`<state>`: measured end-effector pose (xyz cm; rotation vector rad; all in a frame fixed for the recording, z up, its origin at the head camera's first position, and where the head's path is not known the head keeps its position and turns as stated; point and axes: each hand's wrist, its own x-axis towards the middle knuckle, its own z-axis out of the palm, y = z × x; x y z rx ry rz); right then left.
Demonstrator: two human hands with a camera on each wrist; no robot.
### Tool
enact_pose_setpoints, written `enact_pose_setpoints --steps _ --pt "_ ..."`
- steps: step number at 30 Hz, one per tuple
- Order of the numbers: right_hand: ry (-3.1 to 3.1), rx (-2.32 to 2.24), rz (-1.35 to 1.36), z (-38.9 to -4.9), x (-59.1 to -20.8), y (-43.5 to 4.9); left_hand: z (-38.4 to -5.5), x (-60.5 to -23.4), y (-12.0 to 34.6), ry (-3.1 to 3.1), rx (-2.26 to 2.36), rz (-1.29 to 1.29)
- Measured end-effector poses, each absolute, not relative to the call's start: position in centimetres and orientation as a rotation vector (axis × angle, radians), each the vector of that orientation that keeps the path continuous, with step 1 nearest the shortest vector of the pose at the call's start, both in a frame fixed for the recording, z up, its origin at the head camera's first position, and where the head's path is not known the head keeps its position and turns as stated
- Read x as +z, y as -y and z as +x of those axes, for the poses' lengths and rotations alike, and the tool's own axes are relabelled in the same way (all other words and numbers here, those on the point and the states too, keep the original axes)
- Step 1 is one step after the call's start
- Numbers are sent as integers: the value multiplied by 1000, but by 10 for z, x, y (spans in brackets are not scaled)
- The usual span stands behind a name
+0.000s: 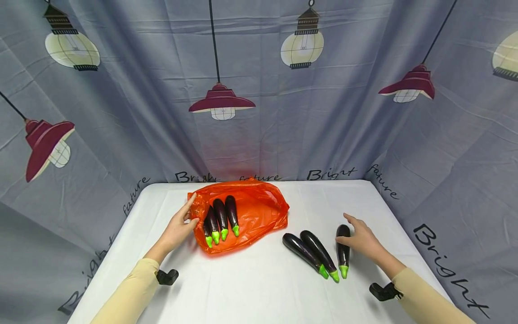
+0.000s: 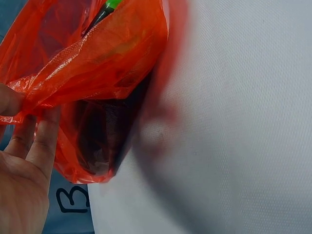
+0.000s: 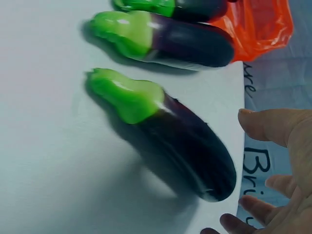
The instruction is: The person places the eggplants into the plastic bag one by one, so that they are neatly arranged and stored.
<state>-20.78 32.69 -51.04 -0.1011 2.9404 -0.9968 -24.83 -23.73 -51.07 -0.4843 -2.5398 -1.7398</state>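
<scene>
My left hand [image 1: 176,229] pinches the left edge of an orange-red plastic bag [image 1: 261,211] between thumb and fingers. Several dark purple eggplants [image 1: 232,211] with green stem ends lie inside, side by side; in the left wrist view, a dark shape [image 2: 100,136] shows through the plastic. On the right, my right hand [image 1: 364,240] is spread at the rounded end of a single eggplant [image 1: 343,256]. The right wrist view shows the thumb and fingers apart, with that eggplant [image 3: 180,141] lying on the table beyond them.
Two more eggplants [image 1: 303,252] lie together on the white table [image 1: 243,288], between the bag and the single one. A grey curtain [image 1: 259,144] printed with lamps and lettering hangs behind the table and along its sides.
</scene>
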Motion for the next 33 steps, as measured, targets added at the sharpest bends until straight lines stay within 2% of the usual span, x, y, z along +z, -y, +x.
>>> enact_pose_setpoints --steps 10,26,33 --pt "-2856 -1040 -6 -200 -517 -331 -248 -510 237 2547 -1732 -476" --pt "-2479 -1396 371 -193 -519 -335 -250 -512 239 2524 -1741 -501" --pt "-2373 -1471 426 -190 -520 -334 -249 -511 238 2528 -1738 -497"
